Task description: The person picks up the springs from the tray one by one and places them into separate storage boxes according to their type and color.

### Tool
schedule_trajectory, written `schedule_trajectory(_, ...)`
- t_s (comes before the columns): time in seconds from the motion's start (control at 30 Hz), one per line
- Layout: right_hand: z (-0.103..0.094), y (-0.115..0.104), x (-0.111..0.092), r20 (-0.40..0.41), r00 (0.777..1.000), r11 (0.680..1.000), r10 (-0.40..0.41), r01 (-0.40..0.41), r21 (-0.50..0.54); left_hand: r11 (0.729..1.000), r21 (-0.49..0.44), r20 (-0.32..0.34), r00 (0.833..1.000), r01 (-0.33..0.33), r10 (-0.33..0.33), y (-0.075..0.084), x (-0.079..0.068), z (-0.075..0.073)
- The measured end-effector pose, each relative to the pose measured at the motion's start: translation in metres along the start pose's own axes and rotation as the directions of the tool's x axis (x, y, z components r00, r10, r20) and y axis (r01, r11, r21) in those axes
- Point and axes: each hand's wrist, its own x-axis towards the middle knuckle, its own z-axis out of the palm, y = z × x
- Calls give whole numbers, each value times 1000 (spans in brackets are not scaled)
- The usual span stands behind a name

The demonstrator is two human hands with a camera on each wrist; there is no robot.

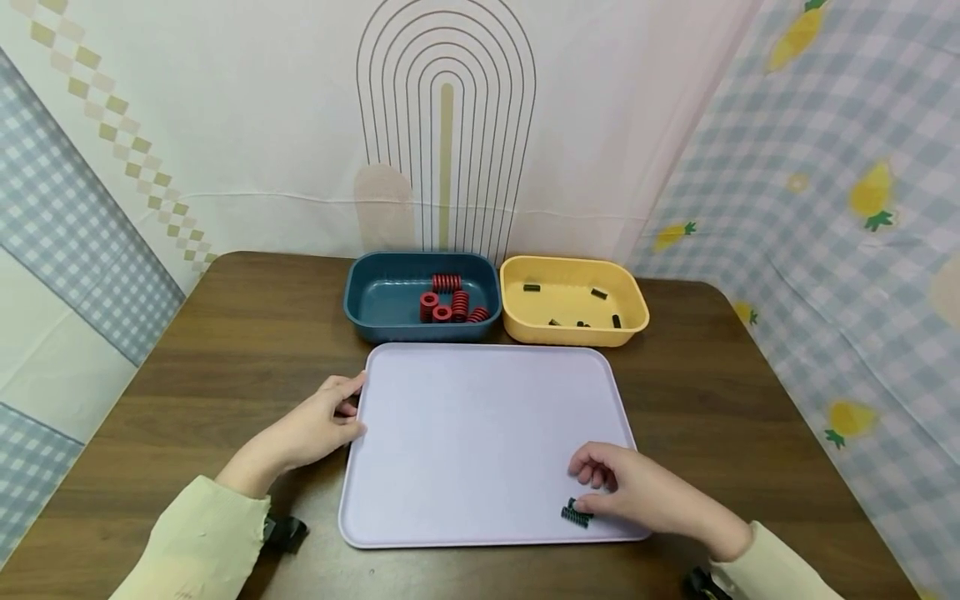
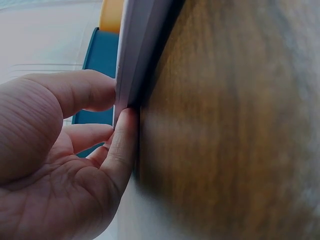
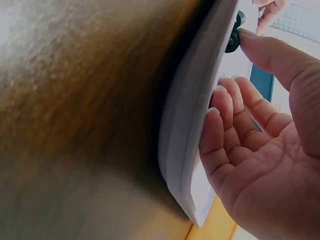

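Note:
My left hand rests its thumb and fingertips against the left rim of a pale lilac tray; the left wrist view shows that rim up close. Over the tray's lower right corner, my right hand has its thumb at some small dark green coil springs. Its other fingers are loosely bent and apart from the thumb. In the right wrist view, the thumb tip touches one dark green spring, with another beside it. How many springs lie under the thumb is partly hidden.
Behind the tray stands a dark blue bin with several red coil springs. To its right, a yellow bin holds several small dark green springs. All stand on a brown wooden table, with patterned cloth behind.

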Motion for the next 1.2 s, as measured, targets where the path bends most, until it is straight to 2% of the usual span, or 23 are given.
schedule_trajectory(0.2,1,-2,-1,-7,1000,999,-10,10,-36,1000,2,-2,1000,1,-1,-1,0,0)
schedule_trajectory(0.43,3,-3,-1,-31,998,995,-58,56,-78,1000,6,-5,1000,1,-1,-2,0,0)
schedule_trajectory(0.87,3,3,-2,-88,995,994,-42,33,-101,1000,-7,-7,1000,7,-7,-1,1,1)
schedule_trajectory(1.2,-2,5,0,-86,996,993,-22,11,-120,1000,-3,-8,1000,3,-3,-1,0,0)
